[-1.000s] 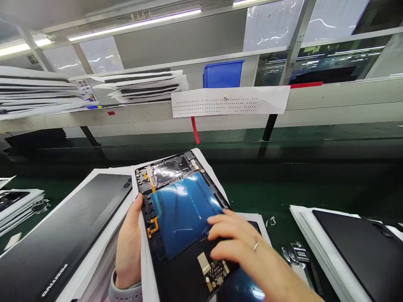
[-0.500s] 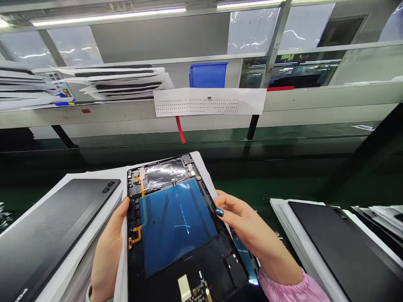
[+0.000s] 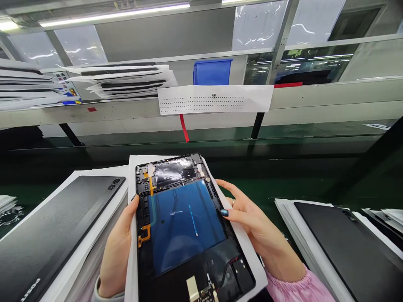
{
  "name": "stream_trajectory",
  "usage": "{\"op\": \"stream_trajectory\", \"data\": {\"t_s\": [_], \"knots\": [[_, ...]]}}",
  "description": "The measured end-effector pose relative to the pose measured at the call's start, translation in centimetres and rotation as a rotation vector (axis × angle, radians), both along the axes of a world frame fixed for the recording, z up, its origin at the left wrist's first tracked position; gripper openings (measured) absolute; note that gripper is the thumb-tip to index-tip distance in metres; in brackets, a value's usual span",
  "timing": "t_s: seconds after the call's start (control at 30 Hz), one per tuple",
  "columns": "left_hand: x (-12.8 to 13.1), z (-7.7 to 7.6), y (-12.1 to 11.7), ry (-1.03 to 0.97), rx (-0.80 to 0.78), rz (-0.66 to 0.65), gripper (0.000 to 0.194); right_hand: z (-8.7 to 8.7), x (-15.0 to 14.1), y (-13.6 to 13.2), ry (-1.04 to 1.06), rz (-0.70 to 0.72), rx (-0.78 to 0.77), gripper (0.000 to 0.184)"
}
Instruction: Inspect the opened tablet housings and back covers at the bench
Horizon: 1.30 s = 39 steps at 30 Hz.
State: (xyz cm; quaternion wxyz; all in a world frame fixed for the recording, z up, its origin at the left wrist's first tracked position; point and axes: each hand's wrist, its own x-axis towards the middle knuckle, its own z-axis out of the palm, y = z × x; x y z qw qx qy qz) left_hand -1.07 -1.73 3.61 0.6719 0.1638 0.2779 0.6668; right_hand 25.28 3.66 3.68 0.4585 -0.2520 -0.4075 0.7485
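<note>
Green assembly belt (image 3: 296, 180) — blue bin (image 3: 213, 72) on shelf (image 3: 94, 110), contents hidden | left hand (image 3: 118, 247), right hand (image 3: 255, 222) — grips clamped on opened tablet (image 3: 181, 222)

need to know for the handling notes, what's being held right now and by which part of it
An opened tablet, on a white paper sheet, is held by its long side edges: the left hand at one, the right hand at the other.

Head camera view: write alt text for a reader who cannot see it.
Left hand and right hand hold an open-backed tablet over a white sheet, its blue panel exposed. Dark tablets on white sheets lie on either side.
</note>
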Motion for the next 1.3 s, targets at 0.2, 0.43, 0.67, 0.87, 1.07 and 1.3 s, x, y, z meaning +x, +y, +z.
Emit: {"op": "stream_trajectory", "data": {"t_s": [0.2,0.43,0.67,0.87,1.07,1.3], "knots": [[1.8,2.7,0.4,-0.096,-0.033,-0.224,0.033,-0.5,-0.2,0.3,0.024,0.043,-0.044,0.056],[3.9,2.2,0.9,-0.042,0.089,-0.38,0.049,0.0,0.1,-0.4,-0.104,-0.056,-0.085,0.032],[4.1,2.8,0.3,-0.007,0.112,-0.377,0.041,1.2,0.0,-2.2,-0.257,-0.197,-0.011,0.043],[3.8,2.1,0.1,-0.054,0.05,-0.477,0.044,0.6,0.7,-3.1,-0.3,-0.24,-0.14,0.051],[3.4,1.9,0.0,-0.03,0.019,-0.45,0.047,-1.0,1.6,-2.7,-0.36,-0.295,-0.234,0.058],[2.8,1.0,-0.5,0.016,0.05,-0.369,0.042,0.7,0.8,-3.6,-0.333,-0.325,-0.219,0.058]]}}
